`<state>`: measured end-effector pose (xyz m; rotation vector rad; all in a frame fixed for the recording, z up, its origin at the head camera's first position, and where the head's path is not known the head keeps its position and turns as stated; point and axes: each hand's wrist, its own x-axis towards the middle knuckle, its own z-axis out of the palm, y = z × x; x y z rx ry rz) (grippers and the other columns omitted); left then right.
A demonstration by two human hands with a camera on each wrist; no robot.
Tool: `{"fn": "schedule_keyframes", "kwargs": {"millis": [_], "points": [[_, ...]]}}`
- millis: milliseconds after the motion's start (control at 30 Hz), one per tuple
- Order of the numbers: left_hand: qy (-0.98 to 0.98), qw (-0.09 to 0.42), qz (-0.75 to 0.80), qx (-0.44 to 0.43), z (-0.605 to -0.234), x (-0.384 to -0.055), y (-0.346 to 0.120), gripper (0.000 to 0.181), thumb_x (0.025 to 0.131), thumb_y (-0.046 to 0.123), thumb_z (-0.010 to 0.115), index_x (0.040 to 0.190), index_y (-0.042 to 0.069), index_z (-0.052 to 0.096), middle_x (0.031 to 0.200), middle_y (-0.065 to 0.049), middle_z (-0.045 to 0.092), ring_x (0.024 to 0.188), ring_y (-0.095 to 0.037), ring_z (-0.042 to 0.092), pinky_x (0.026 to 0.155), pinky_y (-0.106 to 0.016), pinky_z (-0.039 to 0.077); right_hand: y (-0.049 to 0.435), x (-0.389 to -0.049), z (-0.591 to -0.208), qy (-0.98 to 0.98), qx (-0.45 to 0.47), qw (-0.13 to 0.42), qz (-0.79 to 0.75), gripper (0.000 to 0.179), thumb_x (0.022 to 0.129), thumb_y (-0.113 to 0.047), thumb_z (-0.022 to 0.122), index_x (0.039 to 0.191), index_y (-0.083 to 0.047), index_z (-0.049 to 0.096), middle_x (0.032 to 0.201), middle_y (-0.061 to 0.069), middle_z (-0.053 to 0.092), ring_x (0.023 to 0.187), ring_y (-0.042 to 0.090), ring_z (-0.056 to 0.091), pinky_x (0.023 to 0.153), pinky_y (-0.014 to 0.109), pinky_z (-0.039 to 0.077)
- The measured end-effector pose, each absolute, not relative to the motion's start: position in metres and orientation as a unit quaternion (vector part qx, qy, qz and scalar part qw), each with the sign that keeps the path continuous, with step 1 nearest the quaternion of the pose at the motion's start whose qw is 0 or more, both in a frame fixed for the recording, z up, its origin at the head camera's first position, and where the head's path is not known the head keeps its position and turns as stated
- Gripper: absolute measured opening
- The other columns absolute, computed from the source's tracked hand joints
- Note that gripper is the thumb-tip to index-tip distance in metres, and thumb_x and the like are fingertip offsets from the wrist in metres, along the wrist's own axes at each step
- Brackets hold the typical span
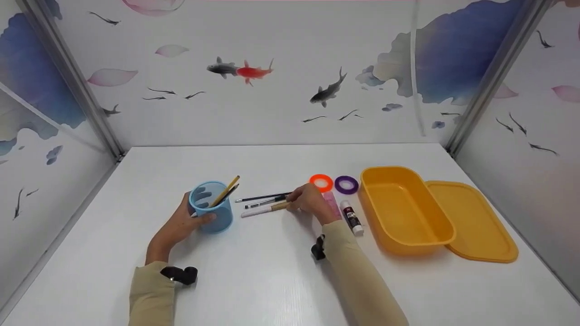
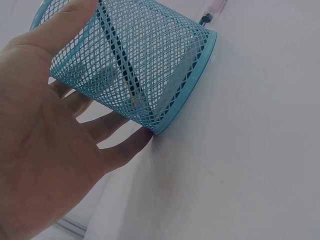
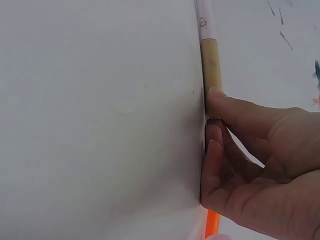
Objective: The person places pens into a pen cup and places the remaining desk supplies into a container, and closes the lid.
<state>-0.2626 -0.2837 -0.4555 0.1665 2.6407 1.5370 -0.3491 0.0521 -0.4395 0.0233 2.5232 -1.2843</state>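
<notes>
On the left, my left hand (image 1: 183, 224) holds a light-blue mesh pen cup (image 1: 219, 220) upright, thumb on the near side and fingers around the far left side. A yellow pencil (image 1: 225, 192) and a dark pencil (image 1: 230, 191) lean inside the cup; the mesh (image 2: 150, 50) shows closely in the left wrist view. My right hand (image 1: 310, 202) pinches a slim white-and-tan pen (image 3: 211, 62) by its tan end, low against the table. Beside that pen lie a clear-barrelled black pen (image 1: 265, 202) and a thin black pencil (image 1: 260, 197).
An orange tape ring (image 1: 312, 176) and a purple one (image 1: 346, 191) lie behind my right hand. Close to its wrist are a pink block-like item (image 1: 333, 203) and a glue stick (image 1: 351, 218). Farther right stand a yellow bin (image 1: 389, 226) and its lid (image 1: 480, 222).
</notes>
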Motion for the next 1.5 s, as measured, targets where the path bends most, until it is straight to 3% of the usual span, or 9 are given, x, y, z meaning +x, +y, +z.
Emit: {"fn": "schedule_keyframes", "kwargs": {"millis": [533, 733, 967, 1233, 1500], "points": [[0.857, 0.045, 0.51, 0.058, -0.455, -0.263, -0.285, 0.096, 0.092, 0.033, 0.072, 0.158, 0.009, 0.006, 0.164, -0.02, 0.021, 0.155, -0.046, 0.011, 0.125, -0.064, 0.012, 0.052, -0.344, -0.441, 0.898, -0.059, 0.148, -0.409, 0.017, 0.084, -0.018, 0.081, 0.1, -0.018, 0.081, 0.11, 0.007, 0.072, 0.095, 0.023, 0.058, 0.093, 0.036, 0.055], [0.862, 0.056, 0.502, 0.048, -0.453, -0.262, -0.284, 0.1, 0.092, 0.036, 0.072, 0.159, 0.009, 0.003, 0.165, -0.02, 0.018, 0.155, -0.046, 0.009, 0.124, -0.065, 0.013, 0.053, -0.342, -0.443, 0.895, -0.088, 0.159, -0.408, 0.017, 0.088, -0.023, 0.077, 0.104, -0.018, 0.078, 0.111, 0.005, 0.071, 0.099, 0.023, 0.059, 0.099, 0.039, 0.054], [0.863, 0.056, 0.5, 0.049, -0.452, -0.263, -0.285, 0.1, 0.092, 0.037, 0.072, 0.159, 0.01, 0.002, 0.166, -0.02, 0.017, 0.155, -0.045, 0.008, 0.123, -0.066, 0.013, 0.056, -0.341, -0.44, 0.884, -0.097, 0.15, -0.431, 0.016, 0.09, -0.025, 0.075, 0.104, -0.018, 0.076, 0.108, 0.004, 0.071, 0.098, 0.023, 0.059, 0.096, 0.037, 0.055], [0.865, 0.056, 0.497, 0.047, -0.454, -0.264, -0.285, 0.101, 0.092, 0.037, 0.072, 0.159, 0.008, 0.002, 0.165, -0.021, 0.017, 0.154, -0.046, 0.01, 0.123, -0.067, 0.014, 0.052, -0.328, -0.427, 0.831, -0.12, 0.104, -0.533, 0.021, 0.094, -0.021, 0.07, 0.114, -0.012, 0.072, 0.11, 0.006, 0.072, 0.106, 0.031, 0.065, 0.099, 0.035, 0.056], [0.858, 0.056, 0.508, 0.052, -0.456, -0.265, -0.285, 0.1, 0.092, 0.034, 0.072, 0.159, 0.01, 0.002, 0.165, -0.021, 0.018, 0.154, -0.048, 0.01, 0.123, -0.065, 0.016, 0.043, -0.309, -0.418, 0.792, -0.128, 0.038, -0.596, 0.021, 0.094, -0.019, 0.069, 0.114, -0.012, 0.072, 0.109, 0.007, 0.071, 0.104, 0.023, 0.068, 0.096, 0.033, 0.058]]}}
